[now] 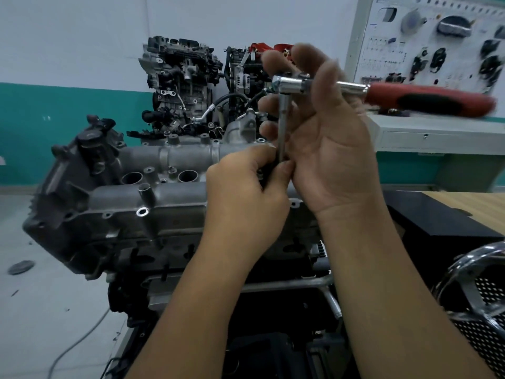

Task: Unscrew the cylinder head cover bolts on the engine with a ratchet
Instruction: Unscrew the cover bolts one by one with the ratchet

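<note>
The grey cylinder head cover [175, 192] tops the engine in front of me, with round plug wells and bolt bosses showing. A ratchet [426, 101] with a red and black handle points right, its chrome head at the centre top. From the head a thin extension bar [282, 124] drops straight down to the cover. My right hand [328, 138] is raised with its fingers curled round the ratchet head and the bar. My left hand [246, 198] pinches the bar's lower end, hiding the socket and the bolt beneath.
Two other engines [183, 80] stand behind against the white and teal wall. A white display board [437, 42] with mounted parts is at the upper right above a grey bench. A chrome grille emblem [481, 283] sits at the lower right, beside a wooden tabletop [470, 206].
</note>
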The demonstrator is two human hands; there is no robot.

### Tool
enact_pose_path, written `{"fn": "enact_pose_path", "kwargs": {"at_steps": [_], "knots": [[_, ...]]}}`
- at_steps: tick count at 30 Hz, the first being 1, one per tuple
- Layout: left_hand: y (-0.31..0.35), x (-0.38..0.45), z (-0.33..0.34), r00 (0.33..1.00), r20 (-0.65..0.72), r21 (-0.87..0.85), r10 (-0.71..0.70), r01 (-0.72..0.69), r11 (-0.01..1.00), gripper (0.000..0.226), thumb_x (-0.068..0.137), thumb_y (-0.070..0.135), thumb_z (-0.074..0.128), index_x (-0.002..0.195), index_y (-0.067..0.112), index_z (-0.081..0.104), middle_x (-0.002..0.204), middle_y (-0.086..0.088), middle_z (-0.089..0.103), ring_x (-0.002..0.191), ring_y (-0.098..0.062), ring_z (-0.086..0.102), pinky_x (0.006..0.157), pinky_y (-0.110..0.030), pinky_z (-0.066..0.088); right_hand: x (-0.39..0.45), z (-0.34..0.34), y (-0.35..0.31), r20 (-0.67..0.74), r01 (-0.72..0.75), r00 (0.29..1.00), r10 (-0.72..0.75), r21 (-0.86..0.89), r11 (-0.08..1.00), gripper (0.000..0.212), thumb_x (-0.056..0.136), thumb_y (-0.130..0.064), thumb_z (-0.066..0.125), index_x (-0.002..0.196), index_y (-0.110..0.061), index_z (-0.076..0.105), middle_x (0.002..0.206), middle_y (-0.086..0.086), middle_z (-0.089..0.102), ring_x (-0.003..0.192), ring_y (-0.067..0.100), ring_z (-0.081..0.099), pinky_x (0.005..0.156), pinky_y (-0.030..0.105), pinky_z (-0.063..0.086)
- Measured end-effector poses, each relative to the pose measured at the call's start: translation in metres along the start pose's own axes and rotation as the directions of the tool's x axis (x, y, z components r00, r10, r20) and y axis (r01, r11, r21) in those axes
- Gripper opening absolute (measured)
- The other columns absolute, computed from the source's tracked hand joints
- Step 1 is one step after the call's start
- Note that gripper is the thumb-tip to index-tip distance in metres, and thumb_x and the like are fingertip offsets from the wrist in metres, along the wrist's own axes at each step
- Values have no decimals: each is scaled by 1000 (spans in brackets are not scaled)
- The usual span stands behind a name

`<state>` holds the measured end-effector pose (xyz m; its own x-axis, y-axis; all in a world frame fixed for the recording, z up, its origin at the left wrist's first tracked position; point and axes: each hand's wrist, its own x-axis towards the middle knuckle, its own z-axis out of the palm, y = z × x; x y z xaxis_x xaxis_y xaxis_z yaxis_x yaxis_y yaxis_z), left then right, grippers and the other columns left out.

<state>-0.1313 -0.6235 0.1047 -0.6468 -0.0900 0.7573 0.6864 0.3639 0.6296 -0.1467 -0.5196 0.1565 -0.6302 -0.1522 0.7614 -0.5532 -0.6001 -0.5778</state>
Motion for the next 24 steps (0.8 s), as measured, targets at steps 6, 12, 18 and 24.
{"fn": "enact_pose_path", "kwargs": {"at_steps": [6,12,18,24], "knots": [[1,-1,4,1000,-19,14,10,-10,1000,26,93,12,70,70,20,62,55,13,54,53,-1,50,52,-14,33,-1,-6,-2,-9,-38,999,38,39,999,18,100,-22,57,114,-18,67,115,9,69,76,20,60,68,34,45],[0,-4,10,998,-64,-20,19,-21,1000,19,91,16,69,73,14,68,57,12,57,56,0,50,54,-16,36,1,-10,-3,-30,-140,989,142,64,988,51,108,-52,34,112,-14,67,101,9,74,66,19,61,64,32,46],[-2,-3,11,999,-50,-46,0,-2,999,19,91,17,67,73,23,66,62,7,65,58,-1,52,56,-22,44,0,-9,-3,55,-46,998,40,95,994,17,89,-22,67,105,-16,70,111,10,70,66,19,56,61,31,43],[1,-8,16,988,-156,19,2,1,1000,9,88,13,75,94,18,79,76,14,72,68,3,61,60,-9,39,1,-6,-4,-94,-191,977,190,7,982,47,109,-44,39,112,-4,64,90,11,75,58,19,60,57,29,49]]}}
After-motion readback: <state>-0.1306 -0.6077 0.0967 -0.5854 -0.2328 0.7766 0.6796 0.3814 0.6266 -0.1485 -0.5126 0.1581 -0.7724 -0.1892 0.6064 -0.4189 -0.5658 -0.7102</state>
